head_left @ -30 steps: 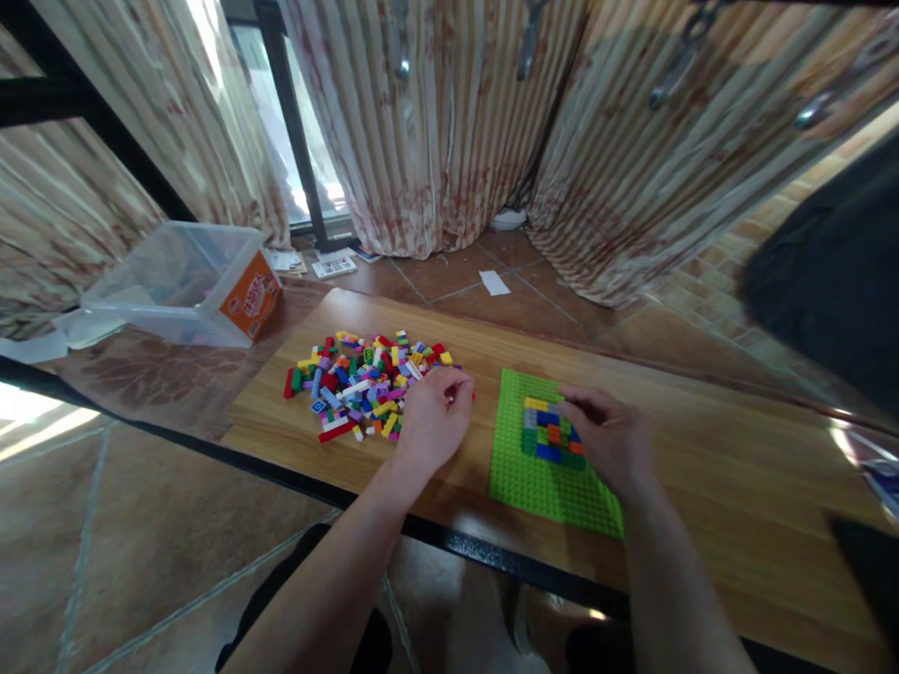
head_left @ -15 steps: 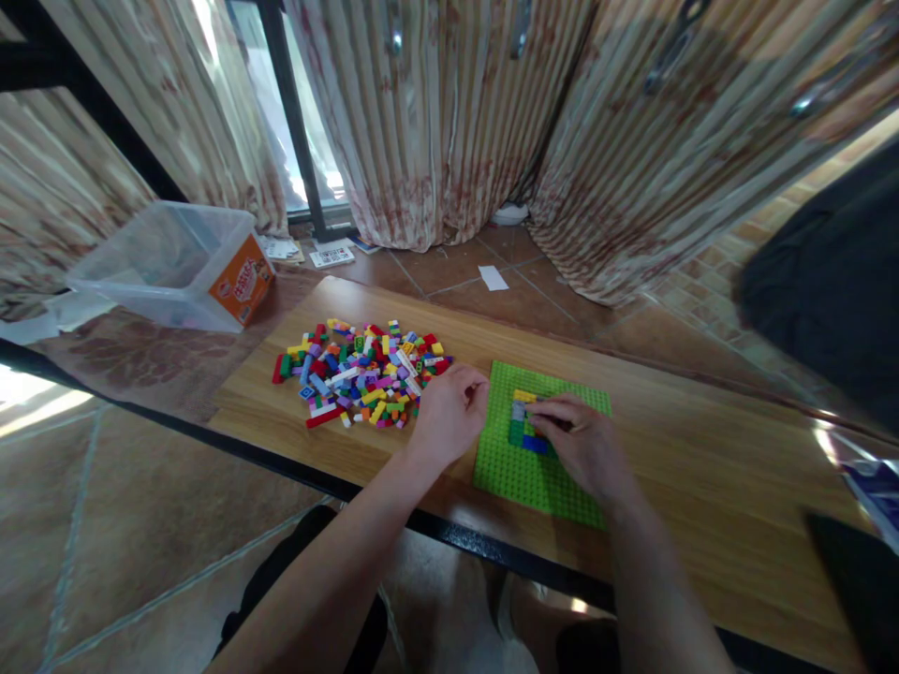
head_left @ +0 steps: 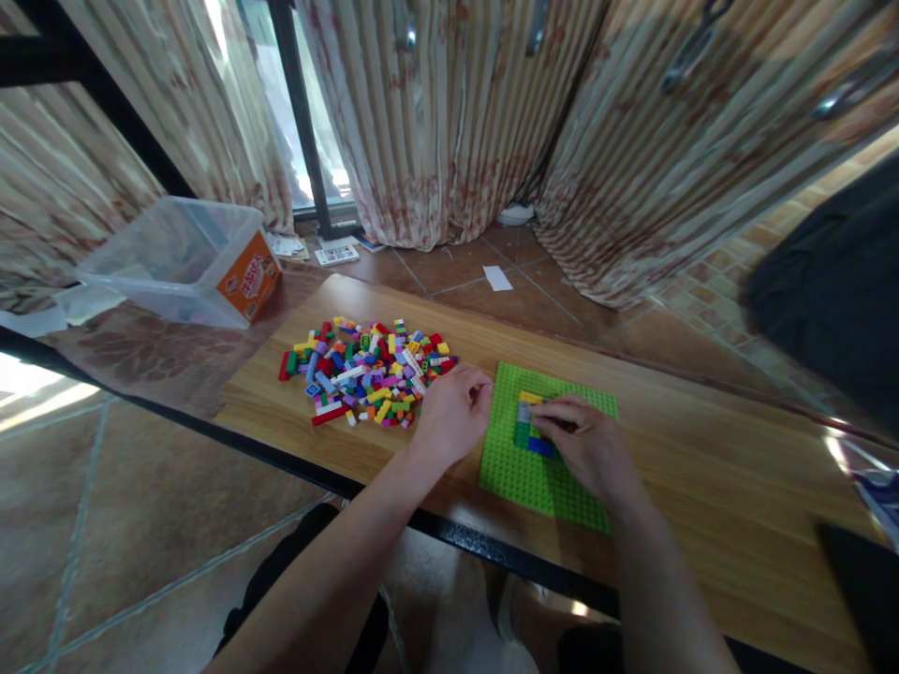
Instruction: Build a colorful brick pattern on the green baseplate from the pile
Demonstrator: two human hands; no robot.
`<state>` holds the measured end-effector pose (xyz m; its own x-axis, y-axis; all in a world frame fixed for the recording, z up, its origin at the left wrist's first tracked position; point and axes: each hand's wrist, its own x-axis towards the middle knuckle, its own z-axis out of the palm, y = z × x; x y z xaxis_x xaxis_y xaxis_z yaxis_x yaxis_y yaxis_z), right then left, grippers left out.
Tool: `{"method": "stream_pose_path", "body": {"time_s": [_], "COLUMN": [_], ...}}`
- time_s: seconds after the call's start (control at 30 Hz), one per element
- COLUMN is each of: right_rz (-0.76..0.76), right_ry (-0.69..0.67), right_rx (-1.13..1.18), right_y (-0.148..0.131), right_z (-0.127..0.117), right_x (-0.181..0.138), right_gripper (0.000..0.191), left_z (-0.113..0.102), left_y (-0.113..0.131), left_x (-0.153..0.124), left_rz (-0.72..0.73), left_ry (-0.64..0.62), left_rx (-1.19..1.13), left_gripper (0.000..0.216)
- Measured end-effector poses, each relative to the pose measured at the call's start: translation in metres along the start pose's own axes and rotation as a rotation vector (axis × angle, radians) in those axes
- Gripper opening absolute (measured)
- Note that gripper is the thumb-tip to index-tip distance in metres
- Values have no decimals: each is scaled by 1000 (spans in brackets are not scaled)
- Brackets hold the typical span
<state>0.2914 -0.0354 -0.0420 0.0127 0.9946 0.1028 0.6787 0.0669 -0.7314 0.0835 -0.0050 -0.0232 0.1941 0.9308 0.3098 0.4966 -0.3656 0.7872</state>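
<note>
A green studded baseplate (head_left: 512,482) lies on the wooden table, bearing a small group of toy bricks. Among them are a yellow brick (head_left: 530,398), a grey brick (head_left: 523,412), a green brick (head_left: 522,434) and a blue brick (head_left: 540,446). My right hand (head_left: 582,438) reaches over this group from the right, thumb and forefinger pinched beside the grey brick; whatever is between the fingertips is hidden. Just left of the plate, my left hand (head_left: 453,412) hovers with curled fingers. What it holds, if anything, cannot be made out. Beside it spreads a pile of mixed bricks (head_left: 372,370).
A clear plastic box (head_left: 175,267) with an orange label stands beyond the table's left end. The table's near edge (head_left: 484,552) runs below my forearms. A dark flat object (head_left: 853,580) is at the lower right, and striped curtains (head_left: 449,122) hang behind.
The view has shifted slightly, so the whole scene sits a little further right. Both hands keep nearly the same pose and place relative to the baseplate.
</note>
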Motion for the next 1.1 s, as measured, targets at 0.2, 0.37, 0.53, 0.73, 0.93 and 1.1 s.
{"method": "stream_pose_path", "body": {"time_s": [0.2, 0.37, 0.53, 0.73, 0.93, 1.1], "right_rz": [15, 52, 59, -15, -39, -21], "right_ry": [-16, 37, 83, 27, -14, 12], "right_rx": [9, 123, 95, 0, -100, -95], "right_y": [1, 5, 4, 2, 1, -2], "right_z": [-2, -4, -5, -5, -6, -4], "right_x": [1, -2, -2, 0, 2, 2], "right_gripper": [18, 23, 21, 19, 20, 20], "left_z": [-1, 0, 1, 2, 1, 2], "left_y": [1, 1, 1, 3, 5, 4], "left_x": [0, 0, 0, -1, -1, -2], "left_rz": [2, -8, -6, 12, 16, 10], "left_ry": [-13, -14, -21, -42, -51, -59], "left_rx": [14, 10, 0, 3, 17, 29], "left_gripper": [21, 21, 21, 21, 22, 22]}}
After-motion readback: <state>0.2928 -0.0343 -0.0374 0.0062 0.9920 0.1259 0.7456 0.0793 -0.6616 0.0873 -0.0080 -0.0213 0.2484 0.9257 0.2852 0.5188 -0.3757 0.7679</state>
